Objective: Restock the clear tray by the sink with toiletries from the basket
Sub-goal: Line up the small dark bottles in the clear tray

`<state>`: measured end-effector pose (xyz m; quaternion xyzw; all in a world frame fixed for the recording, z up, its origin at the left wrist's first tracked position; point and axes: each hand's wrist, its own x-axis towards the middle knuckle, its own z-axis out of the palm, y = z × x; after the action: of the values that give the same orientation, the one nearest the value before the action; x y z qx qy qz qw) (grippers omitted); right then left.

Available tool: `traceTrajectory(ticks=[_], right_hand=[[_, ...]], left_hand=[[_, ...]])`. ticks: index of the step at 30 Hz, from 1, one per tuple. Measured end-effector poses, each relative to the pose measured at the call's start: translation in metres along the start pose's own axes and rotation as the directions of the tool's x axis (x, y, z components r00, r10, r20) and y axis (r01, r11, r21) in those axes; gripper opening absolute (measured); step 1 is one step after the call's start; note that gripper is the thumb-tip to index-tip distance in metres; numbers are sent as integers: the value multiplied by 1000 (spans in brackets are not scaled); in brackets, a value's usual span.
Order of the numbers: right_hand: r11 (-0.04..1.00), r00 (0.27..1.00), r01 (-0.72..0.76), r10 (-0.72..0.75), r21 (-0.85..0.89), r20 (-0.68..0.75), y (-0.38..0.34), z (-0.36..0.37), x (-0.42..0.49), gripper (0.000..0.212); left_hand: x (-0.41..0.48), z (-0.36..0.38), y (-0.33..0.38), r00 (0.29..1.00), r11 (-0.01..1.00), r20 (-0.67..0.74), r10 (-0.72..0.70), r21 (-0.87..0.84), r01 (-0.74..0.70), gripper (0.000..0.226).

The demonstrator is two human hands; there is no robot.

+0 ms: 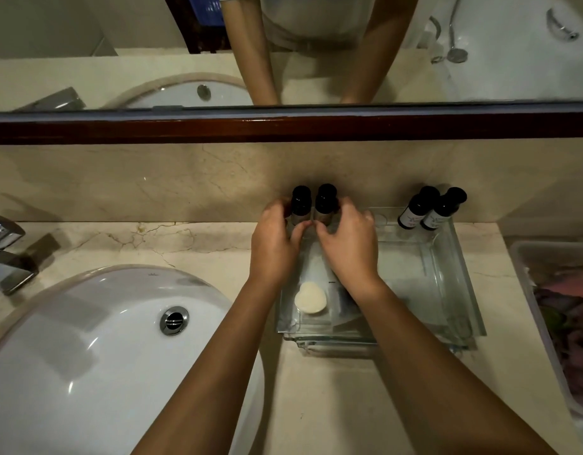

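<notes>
A clear tray (447,284) sits on the counter right of the sink. Two small dark bottles with black caps stand upright at its back left corner. My left hand (275,244) curls round the left bottle (300,201), and my right hand (349,244) curls round the right bottle (325,200). Two more dark bottles (431,208) lean at the tray's back right corner. A round pale soap in a clear wrapper (310,297) lies at the tray's front left. The basket (529,290) of toiletries stands at the right edge, only partly in view.
A white oval sink (86,339) with a chrome drain fills the lower left, with a chrome tap (8,254) at the far left. A marble backsplash and a dark wooden mirror frame (283,126) rise behind the tray.
</notes>
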<state>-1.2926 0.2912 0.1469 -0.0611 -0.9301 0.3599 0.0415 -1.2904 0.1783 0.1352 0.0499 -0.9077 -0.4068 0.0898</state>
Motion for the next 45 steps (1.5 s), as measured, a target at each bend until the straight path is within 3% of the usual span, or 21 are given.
traceTrajectory(ticks=[12,17,21,24,26,28,30,31,34,36,39,45], right_hand=[[1000,1000,23,-23,-18,-14,2,-1,0,35],[999,1000,13,-13,30,5,6,-2,-1,47],[992,996,-20,30,124,-81,17,-15,-15,50],[986,980,9,24,164,-197,36,-32,-35,39],[990,957,45,-6,130,-291,53,-48,-45,27],[980,935,-54,116,189,-336,67,-66,-47,18],[960,908,-101,196,261,-370,79,-81,-41,17],[952,904,-104,211,287,-373,84,-87,-36,21],[921,927,-172,271,350,-260,93,-100,-16,45],[922,955,-193,255,336,-153,96,-106,-2,60],[948,989,-128,145,290,-37,99,-111,13,64],[978,995,-57,39,201,92,100,-113,25,36]], left_hand=[[1,1,-3,998,999,46,40,12,-40,30],[-3,0,-5,998,999,46,42,-22,-41,39],[-11,-6,-2,999,994,50,-2,-113,8,54],[-21,-14,5,998,987,-34,-55,-156,49,60],[-29,-19,10,988,988,-156,-18,-156,-6,53],[-38,-23,23,957,984,-264,121,-91,-150,37],[-47,-18,42,948,964,-214,237,-72,-258,23],[-51,-12,54,965,964,-126,230,-106,-243,21],[-51,19,89,980,987,185,68,-157,-39,37],[-43,44,103,962,991,274,-4,-130,42,51],[-29,73,121,949,985,303,-88,-115,128,53],[-16,91,129,960,991,252,-120,-22,129,40]])
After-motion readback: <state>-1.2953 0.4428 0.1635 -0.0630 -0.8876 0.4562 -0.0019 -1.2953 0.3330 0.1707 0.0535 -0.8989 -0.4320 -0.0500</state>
